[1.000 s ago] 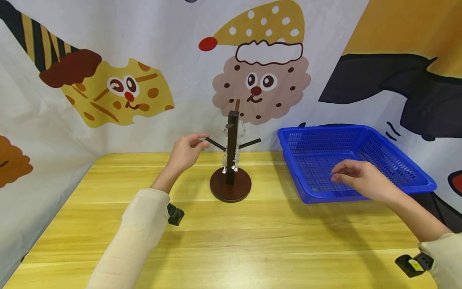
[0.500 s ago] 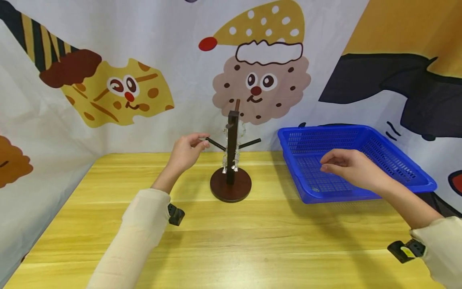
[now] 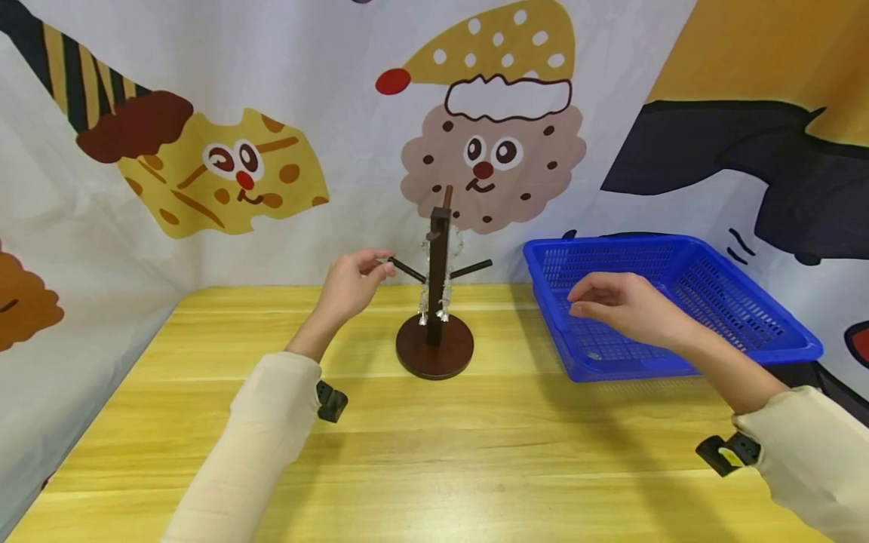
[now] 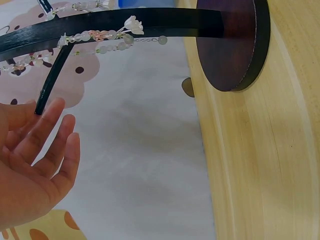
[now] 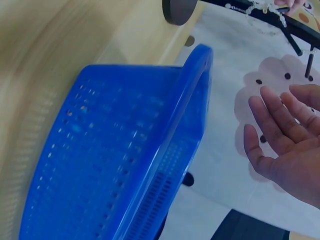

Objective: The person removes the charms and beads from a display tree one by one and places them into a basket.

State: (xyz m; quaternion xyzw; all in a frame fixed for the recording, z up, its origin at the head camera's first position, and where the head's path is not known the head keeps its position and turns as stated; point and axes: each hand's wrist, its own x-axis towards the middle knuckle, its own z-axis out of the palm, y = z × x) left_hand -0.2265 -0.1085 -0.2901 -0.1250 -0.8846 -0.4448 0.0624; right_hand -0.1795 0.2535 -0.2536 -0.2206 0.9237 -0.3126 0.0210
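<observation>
A dark wooden jewelry stand (image 3: 438,279) with a round base stands upright at the table's back. Clear beaded bracelets (image 4: 95,36) with a white flower charm hang on its pegs. My left hand (image 3: 349,285) has its thumb and index fingertip around the end of the left peg (image 4: 50,85), the other fingers loosely bent. My right hand (image 3: 627,305) is raised over the left part of the blue basket (image 3: 679,368). Its fingers (image 5: 272,120) are relaxed and slightly bent, with nothing visible in them.
The perforated basket sits at the back right of the yellow wooden table (image 3: 434,460). A white cloth (image 3: 353,166) with cartoon prints hangs right behind the stand. The stand's right peg (image 3: 471,268) points toward the basket.
My right hand has moved left and a little up above the basket, toward the stand. The left hand and the stand have stayed in place.
</observation>
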